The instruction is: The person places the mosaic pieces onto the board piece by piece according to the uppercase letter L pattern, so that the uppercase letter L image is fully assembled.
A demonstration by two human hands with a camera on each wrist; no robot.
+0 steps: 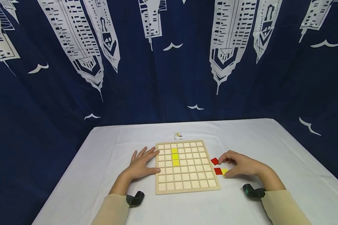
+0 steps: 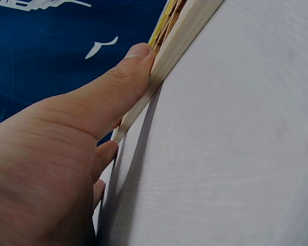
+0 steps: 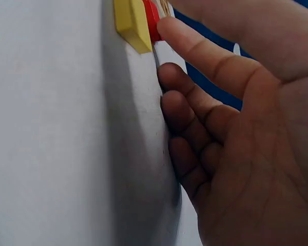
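A wooden grid board (image 1: 188,169) lies flat on the table, with three yellow tiles (image 1: 175,156) in a column in its cells. My left hand (image 1: 139,165) rests with spread fingers against the board's left edge; in the left wrist view the thumb (image 2: 118,77) touches the wooden rim (image 2: 169,51). To the board's right, my right hand (image 1: 242,164) reaches over loose tiles. Its index fingertip is at a red tile (image 1: 214,161), and its thumb is beside a yellow tile (image 1: 224,171), which adjoins another red tile (image 1: 218,171). The other fingers are loosely bent.
A small printed grid card (image 1: 179,135) lies behind the board on the white tablecloth (image 1: 135,140). Dark wrist devices (image 1: 135,198) sit on both wrists. A navy curtain (image 1: 163,87) with white building prints hangs behind and around the table.
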